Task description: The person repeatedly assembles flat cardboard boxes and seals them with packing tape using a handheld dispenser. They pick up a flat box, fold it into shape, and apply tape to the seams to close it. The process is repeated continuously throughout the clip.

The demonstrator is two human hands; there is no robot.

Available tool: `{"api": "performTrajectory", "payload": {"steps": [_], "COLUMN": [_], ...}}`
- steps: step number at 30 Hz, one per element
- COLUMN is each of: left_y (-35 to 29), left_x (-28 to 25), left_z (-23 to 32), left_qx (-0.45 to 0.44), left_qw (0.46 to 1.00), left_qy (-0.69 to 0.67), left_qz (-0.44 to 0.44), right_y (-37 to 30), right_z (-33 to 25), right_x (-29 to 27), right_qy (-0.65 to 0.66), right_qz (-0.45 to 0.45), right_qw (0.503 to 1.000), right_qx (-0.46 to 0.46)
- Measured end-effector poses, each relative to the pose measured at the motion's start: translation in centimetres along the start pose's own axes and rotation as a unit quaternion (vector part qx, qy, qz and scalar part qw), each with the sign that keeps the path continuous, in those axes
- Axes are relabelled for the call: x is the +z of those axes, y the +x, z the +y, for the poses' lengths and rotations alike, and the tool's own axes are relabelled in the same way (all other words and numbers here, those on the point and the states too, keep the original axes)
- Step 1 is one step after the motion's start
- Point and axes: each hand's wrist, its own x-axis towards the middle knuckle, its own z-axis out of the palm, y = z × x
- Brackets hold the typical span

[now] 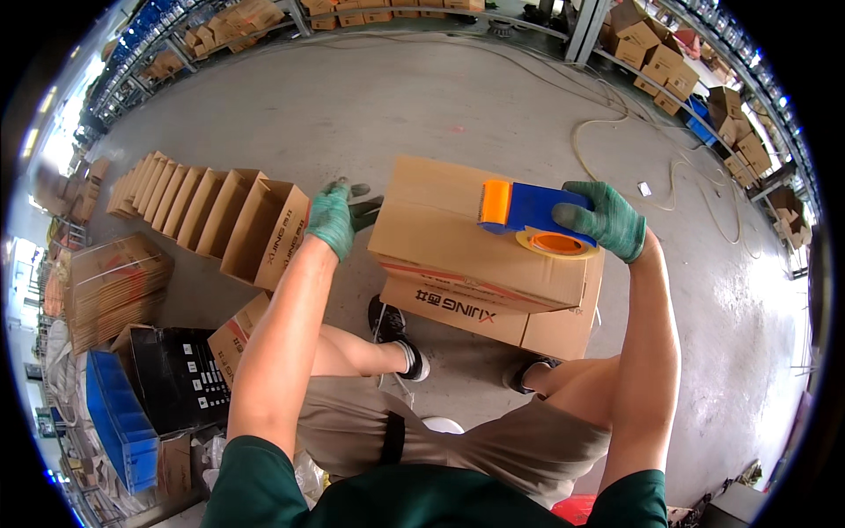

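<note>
A blue tape dispenser (532, 207) with an orange front part and a roll of tape is gripped in my right hand (612, 222), which wears a green glove. It is over the top of a closed cardboard carton (427, 198) in front of me. Below that carton shows another printed carton (471, 310). My left hand (333, 220), also in a green glove, is beside the upper carton's left edge. Its fingers are spread with nothing in them. Just left of that hand stands the nearest of a row of open cartons (282, 233).
Flattened cardboard sheets (119, 295) are stacked at left, near a black box (180, 374) and a blue bin (114, 422). A pale hose (581, 145) winds over the floor at the far right. Metal shelving (585, 35) with cartons lines the back.
</note>
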Motion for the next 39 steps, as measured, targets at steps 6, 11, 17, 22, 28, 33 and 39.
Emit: {"api": "performTrajectory", "payload": {"steps": [6, 11, 17, 22, 28, 33, 39], "left_y": [2.3, 7.4, 5.3, 0.2, -0.7, -0.4, -2.4], "left_x": [-1.4, -7.8, -3.0, 3.1, 3.6, 3.1, 5.4], "left_z": [-3.5, -8.3, -5.0, -2.5, -1.3, -1.6, -0.5], "left_qx": [-0.018, -0.164, 0.188, 0.269, 0.114, 0.149, 0.095], "left_qw": [0.999, 0.931, 0.856, 0.834, 0.845, 0.839, 0.837], "left_qy": [0.023, -0.224, 0.481, 0.404, 0.447, 0.438, 0.462], "left_qz": [-0.012, -0.237, -0.025, -0.264, -0.27, -0.285, -0.277], "right_y": [0.0, 0.3, 0.3, 0.6, -3.2, -10.8, -10.5], "right_z": [-0.2, -1.4, -1.2, -1.1, -1.0, 5.3, 8.4], "right_x": [0.1, 1.3, 0.3, 0.2, -3.9, -12.8, -12.6], "right_qy": [-0.026, -0.025, -0.049, -0.049, -0.087, -0.172, -0.288], "right_qz": [0.013, 0.024, -0.007, -0.005, -0.016, -0.017, -0.008], "right_qw": [0.999, 0.999, 0.999, 0.999, 0.993, 0.96, 0.928], "right_qx": [0.032, 0.005, 0.017, 0.006, 0.083, 0.221, 0.238]}}
